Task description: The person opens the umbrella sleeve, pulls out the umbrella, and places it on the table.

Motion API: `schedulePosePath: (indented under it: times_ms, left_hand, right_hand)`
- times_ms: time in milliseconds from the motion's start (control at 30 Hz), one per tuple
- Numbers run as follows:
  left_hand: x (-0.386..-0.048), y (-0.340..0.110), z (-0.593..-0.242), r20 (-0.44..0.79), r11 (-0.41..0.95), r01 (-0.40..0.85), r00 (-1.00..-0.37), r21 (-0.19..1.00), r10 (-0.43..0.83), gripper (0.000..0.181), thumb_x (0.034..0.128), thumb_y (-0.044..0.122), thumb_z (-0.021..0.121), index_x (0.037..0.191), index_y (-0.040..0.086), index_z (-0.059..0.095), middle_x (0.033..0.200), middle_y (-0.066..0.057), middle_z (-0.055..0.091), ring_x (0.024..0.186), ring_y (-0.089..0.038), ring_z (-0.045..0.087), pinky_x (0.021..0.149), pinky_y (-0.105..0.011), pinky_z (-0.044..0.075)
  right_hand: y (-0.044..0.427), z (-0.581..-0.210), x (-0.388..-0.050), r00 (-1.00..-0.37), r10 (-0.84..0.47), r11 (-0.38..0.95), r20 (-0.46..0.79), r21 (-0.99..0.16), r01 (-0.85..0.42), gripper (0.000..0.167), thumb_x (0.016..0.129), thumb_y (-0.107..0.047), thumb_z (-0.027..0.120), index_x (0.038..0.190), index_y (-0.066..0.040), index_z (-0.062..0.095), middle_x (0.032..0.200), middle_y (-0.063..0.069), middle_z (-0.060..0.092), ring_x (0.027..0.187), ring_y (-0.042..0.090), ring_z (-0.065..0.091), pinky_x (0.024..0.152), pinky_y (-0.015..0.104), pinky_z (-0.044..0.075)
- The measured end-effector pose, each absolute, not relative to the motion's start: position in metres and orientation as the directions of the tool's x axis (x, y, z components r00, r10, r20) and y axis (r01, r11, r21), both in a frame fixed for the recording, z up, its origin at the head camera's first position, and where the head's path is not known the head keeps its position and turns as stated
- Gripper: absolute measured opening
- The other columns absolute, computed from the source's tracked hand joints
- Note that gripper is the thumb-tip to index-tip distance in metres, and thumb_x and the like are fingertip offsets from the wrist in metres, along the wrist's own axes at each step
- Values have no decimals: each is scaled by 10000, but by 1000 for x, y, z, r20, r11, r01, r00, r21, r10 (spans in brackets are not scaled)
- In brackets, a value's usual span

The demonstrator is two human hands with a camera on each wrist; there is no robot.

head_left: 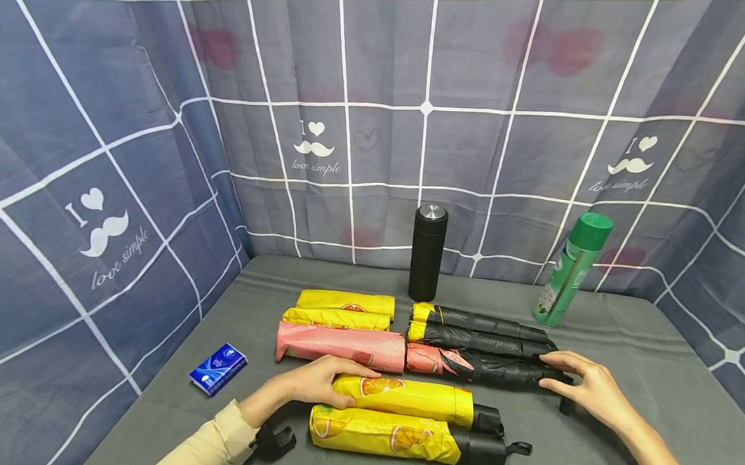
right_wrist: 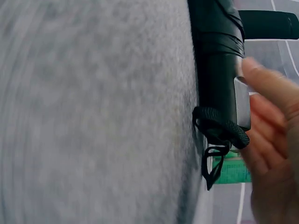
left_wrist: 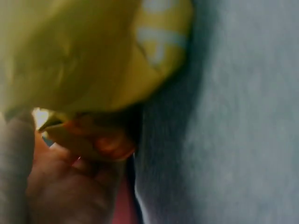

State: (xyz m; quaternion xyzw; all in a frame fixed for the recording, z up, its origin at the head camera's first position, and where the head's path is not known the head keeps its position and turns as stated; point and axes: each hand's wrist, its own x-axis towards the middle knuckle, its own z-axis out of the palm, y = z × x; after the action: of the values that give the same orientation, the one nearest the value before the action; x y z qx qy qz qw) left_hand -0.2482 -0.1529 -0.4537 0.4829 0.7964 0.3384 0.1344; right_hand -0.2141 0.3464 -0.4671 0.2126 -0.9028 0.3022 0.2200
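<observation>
My left hand point(head_left: 310, 382) holds the left end of a yellow folding umbrella point(head_left: 423, 399) printed with orange slices, thumb on the near side and fingers on the far side. In the left wrist view, its yellow fabric is blurred above the hand point(left_wrist: 70, 186). Just in front lies another yellow umbrella point(head_left: 387, 433) with a black handle. My right hand point(head_left: 592, 388) has thumb and fingers around the handle end of a black folding umbrella point(head_left: 504, 371) with a pink tip. A strap hangs from that handle point(right_wrist: 219, 88) in the right wrist view.
Two more black umbrellas point(head_left: 487, 331) with yellow tips lie behind. Left of them are yellow covers point(head_left: 343, 302) and a pink cover point(head_left: 341, 345). A black flask point(head_left: 428, 256) and green spray can point(head_left: 569, 271) stand at the back; a blue tissue pack point(head_left: 218, 370) lies left.
</observation>
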Motion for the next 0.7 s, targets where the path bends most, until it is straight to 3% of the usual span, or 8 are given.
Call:
schedulePosePath:
  times_ms: [200, 367, 600, 700]
  left_hand:
    - [-248, -149, -451, 130, 291, 610, -550, 737, 825, 526, 786, 131, 657, 1303, 191, 579, 1146, 95, 609, 900, -54, 541, 796, -244, 474]
    - [-246, -147, -446, 187, 285, 593, -608, 753, 771, 506, 764, 73, 669, 1258, 169, 619, 1069, 87, 630, 842, -58, 532, 712, -219, 455]
    - [-245, -147, -441, 231, 241, 527, -678, 815, 698, 465, 760, -26, 665, 1208, 95, 642, 934, 28, 616, 643, -44, 486, 542, -188, 388]
    - [-245, -148, -435, 237, 231, 495, -711, 838, 662, 444, 761, -44, 660, 1196, 42, 633, 884, 19, 596, 635, -46, 498, 551, -188, 404]
  right_hand:
    - [326, -449, -205, -797, -281, 669, 535, -486, -562, 439, 700, -135, 833, 1110, -81, 684, 1063, -15, 654, 932, 57, 614, 809, 76, 394]
    - [300, -442, -198, -733, -387, 582, 559, -468, -665, 480, 690, -129, 840, 1137, -82, 671, 1092, -11, 646, 922, 145, 639, 816, 104, 415]
    - [276, -432, -189, -692, -471, 496, 547, -484, -721, 512, 707, -142, 831, 1181, -85, 646, 1145, -24, 636, 975, 160, 634, 832, 166, 451]
    - [268, -429, -187, -652, -491, 467, 578, -458, -757, 544, 689, -119, 840, 1192, -84, 638, 1148, 4, 635, 1008, 134, 612, 855, 163, 437]
